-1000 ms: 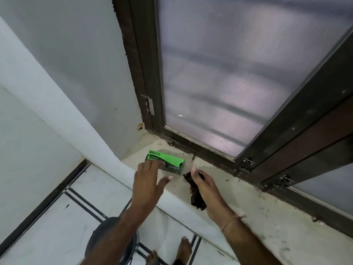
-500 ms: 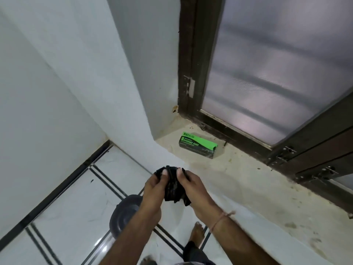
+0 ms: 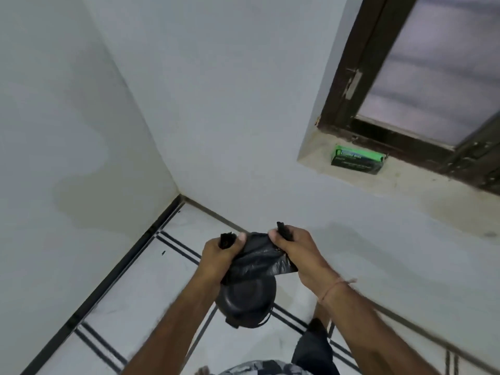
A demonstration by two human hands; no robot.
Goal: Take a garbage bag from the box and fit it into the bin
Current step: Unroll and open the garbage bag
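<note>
A crumpled black garbage bag [image 3: 258,257] is stretched between both my hands at centre frame. My left hand [image 3: 220,255] grips its left end, with a black tuft sticking out above the fist. My right hand [image 3: 296,249] grips the right end the same way. Directly below the bag stands the round black bin [image 3: 247,303] on the floor, partly hidden by the bag and my left wrist. The green garbage bag box [image 3: 357,159] lies on the window sill at the upper right, well away from both hands.
White walls meet in a corner at the left, with a dark skirting [image 3: 108,277] along the tiled floor [image 3: 151,288]. The dusty stone sill [image 3: 405,185] runs under a dark wooden window frame [image 3: 349,77]. My bare feet and dark shorts show at the bottom.
The view swung left and down, so the box and sill slid to the upper right. My hands pulled apart, spreading the bag wider, and now hold it over the bin.
</note>
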